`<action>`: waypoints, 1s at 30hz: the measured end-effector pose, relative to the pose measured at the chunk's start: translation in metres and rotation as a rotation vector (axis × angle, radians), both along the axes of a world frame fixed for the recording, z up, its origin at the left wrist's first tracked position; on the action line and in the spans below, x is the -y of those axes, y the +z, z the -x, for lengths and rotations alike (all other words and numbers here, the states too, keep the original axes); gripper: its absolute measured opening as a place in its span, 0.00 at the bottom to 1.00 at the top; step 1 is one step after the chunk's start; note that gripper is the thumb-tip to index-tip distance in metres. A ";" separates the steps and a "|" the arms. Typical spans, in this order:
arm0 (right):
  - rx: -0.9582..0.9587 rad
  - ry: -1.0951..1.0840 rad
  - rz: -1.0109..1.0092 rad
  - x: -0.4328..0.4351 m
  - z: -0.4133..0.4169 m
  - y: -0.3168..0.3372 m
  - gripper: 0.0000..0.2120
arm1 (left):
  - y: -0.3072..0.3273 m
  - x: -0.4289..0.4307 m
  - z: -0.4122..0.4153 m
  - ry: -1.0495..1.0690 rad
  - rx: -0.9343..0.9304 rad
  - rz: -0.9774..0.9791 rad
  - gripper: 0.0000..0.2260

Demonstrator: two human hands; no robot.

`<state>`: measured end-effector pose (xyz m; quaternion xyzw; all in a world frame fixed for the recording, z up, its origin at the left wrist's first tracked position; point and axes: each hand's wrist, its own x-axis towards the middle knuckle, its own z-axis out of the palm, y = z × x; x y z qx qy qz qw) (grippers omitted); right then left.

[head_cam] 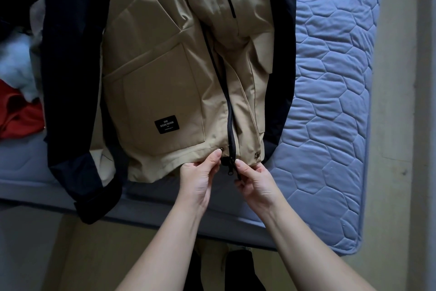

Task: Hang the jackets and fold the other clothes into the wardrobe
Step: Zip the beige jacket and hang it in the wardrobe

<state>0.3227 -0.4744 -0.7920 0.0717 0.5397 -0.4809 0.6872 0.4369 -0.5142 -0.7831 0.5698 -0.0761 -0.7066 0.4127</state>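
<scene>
Both forearms reach in from the bottom edge. Left hand (200,178): fingers curled, pinching the jacket (165,73) hem just left of the zip (230,125). Right hand (256,183): fingers curled, pinching the zip's lower end. The hands are close together, not touching. The jacket is tan with dark sleeves and lies front-up on the mattress (330,106), hem at the near edge. A black label (167,125) sits on its pocket. A red garment (18,113) lies to the left.

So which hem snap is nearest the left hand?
The snap on the label-pocket side of the zipper, beside the left hand; the other snap lies across the zipper.
</scene>
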 end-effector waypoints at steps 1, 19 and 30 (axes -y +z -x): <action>0.004 -0.004 0.001 0.000 -0.001 0.001 0.10 | 0.000 0.000 0.001 -0.001 -0.003 0.007 0.05; 0.015 -0.308 -0.057 0.012 0.001 0.011 0.08 | -0.001 -0.012 -0.008 -0.172 0.274 0.161 0.05; 0.043 -0.201 -0.046 0.007 -0.003 0.018 0.05 | 0.012 -0.001 0.009 0.018 0.159 0.096 0.07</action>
